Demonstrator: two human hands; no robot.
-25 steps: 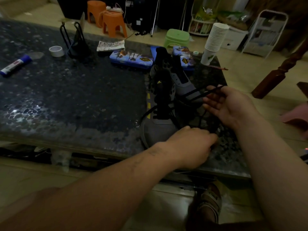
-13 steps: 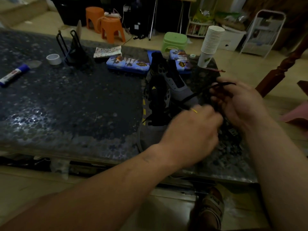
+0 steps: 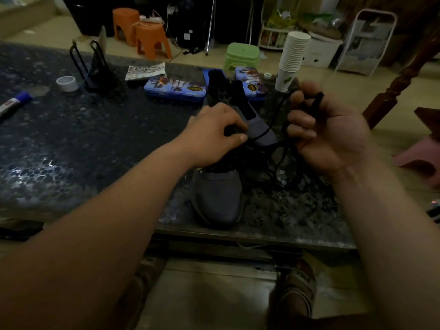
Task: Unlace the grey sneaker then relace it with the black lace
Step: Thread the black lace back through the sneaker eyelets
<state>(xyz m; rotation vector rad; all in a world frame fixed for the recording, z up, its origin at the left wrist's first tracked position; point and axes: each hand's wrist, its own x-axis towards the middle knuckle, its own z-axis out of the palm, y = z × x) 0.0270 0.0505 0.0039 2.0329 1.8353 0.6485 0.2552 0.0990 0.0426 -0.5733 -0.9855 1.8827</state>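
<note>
The grey sneaker [image 3: 217, 196] stands on the dark speckled table [image 3: 83, 144], toe toward me near the front edge. My left hand [image 3: 214, 133] rests over the sneaker's eyelet area, thumb and fingers pinching a strand of the black lace [image 3: 277, 163] there. My right hand [image 3: 328, 132] is raised to the right of the shoe, fingers curled round a bunch of the black lace. Loose loops of lace hang from that hand down onto the table beside the shoe. The eyelets under my left hand are hidden.
Behind the shoe lie blue tins [image 3: 175, 88] and a stack of paper cups [image 3: 291, 59]. A tape roll [image 3: 67, 83], a black wire stand [image 3: 92, 67] and a marker [image 3: 13, 103] sit at the left. Stools [image 3: 152, 39] stand on the floor beyond.
My left hand has moved from the lace beside my right hand back onto the shoe's eyelet area. My right hand has lifted slightly and closed tighter round the lace.
</note>
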